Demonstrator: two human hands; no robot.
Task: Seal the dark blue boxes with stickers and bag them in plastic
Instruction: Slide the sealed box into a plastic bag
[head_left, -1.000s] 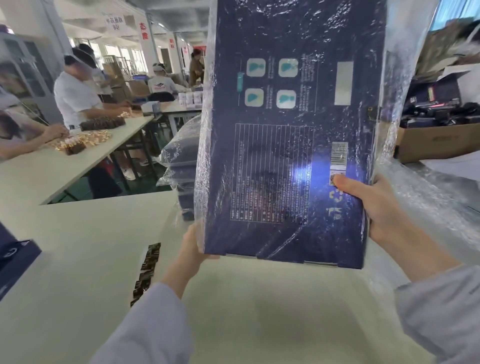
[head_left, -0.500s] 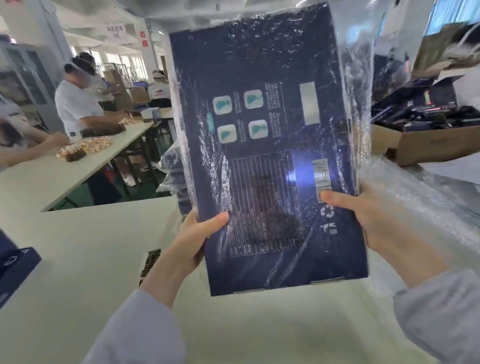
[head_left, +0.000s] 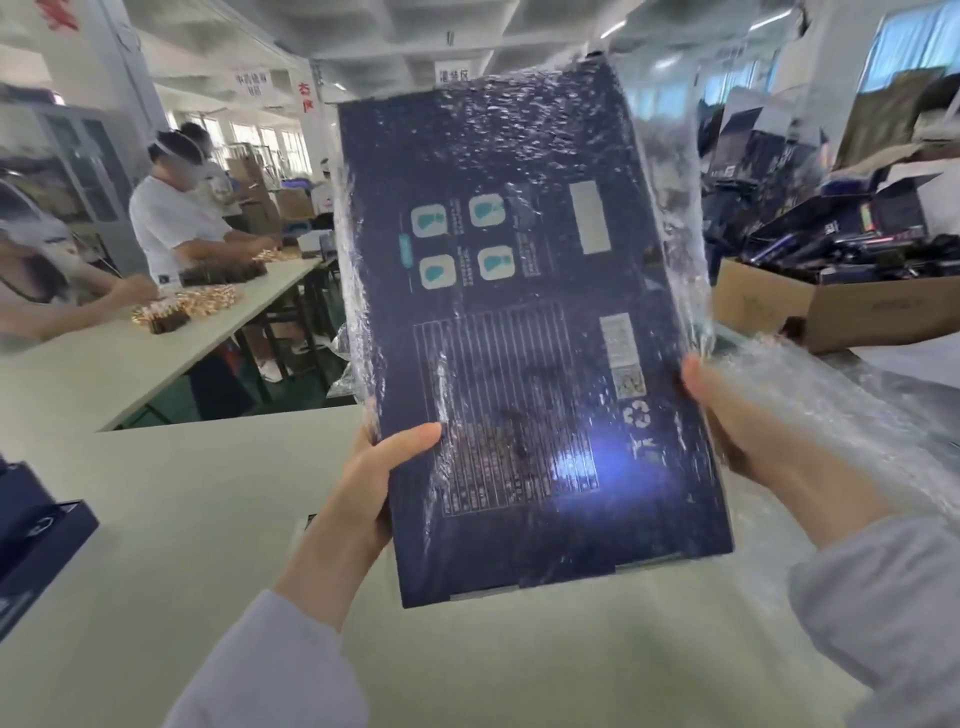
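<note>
- A flat, dark blue cardboard box is held in the air above a pale white table.
- It stands on end, with its printed face turned to the camera. Its long axis is near vertical and the top leans a little left.
- A crinkled clear plastic bag sheathes the box from the top; loose film hangs off the right side.
- The left hand grips the lower left edge, thumb across the face.
- The right hand clasps the right edge through the film, with its fingers hidden behind.
</note>
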